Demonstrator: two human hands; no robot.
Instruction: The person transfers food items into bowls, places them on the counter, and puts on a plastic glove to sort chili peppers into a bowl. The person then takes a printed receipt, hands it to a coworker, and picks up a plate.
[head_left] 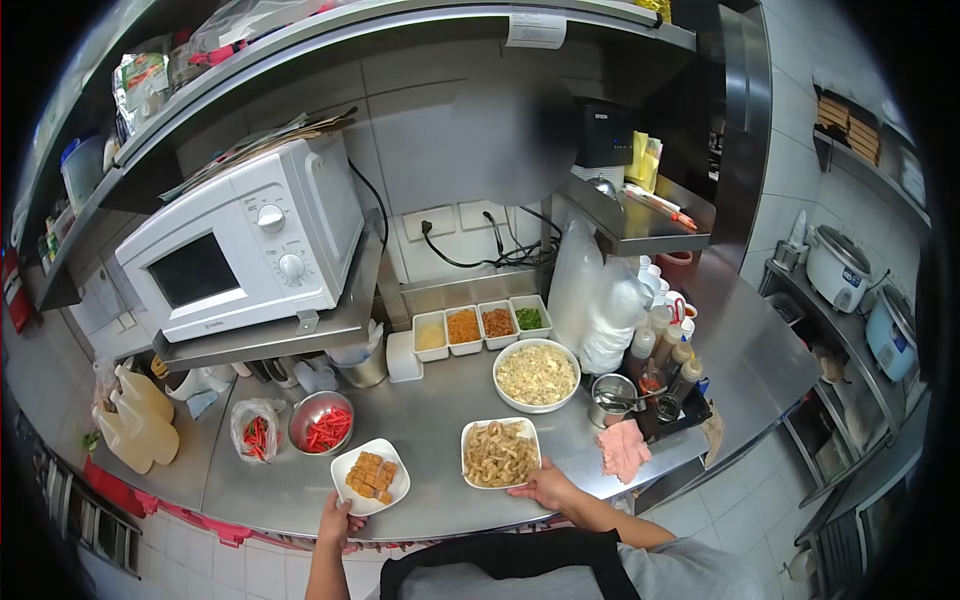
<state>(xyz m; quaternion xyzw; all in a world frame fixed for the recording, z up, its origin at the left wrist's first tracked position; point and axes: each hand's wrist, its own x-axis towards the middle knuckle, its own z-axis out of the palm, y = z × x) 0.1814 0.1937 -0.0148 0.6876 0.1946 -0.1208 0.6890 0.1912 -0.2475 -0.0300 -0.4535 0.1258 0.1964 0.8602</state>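
Near the counter's front edge, my left hand [340,520] grips the lower left rim of a square white plate [371,478] with sliced, golden fried food on it. To the right, my right hand [545,485] has its fingers at the lower right corner of a square white bowl [500,453] filled with brownish strips. Behind that bowl is a large round white bowl [536,375] of pale, chopped food. A metal bowl of red chillies [327,428] stands behind and left of the plate.
A white microwave [250,235] sits on a shelf at the left. Four small containers [465,327] line the back. Bottles [670,350], a metal pot [612,400] and a pink cloth [623,450] are at the right. Plastic jugs [140,425] stand far left.
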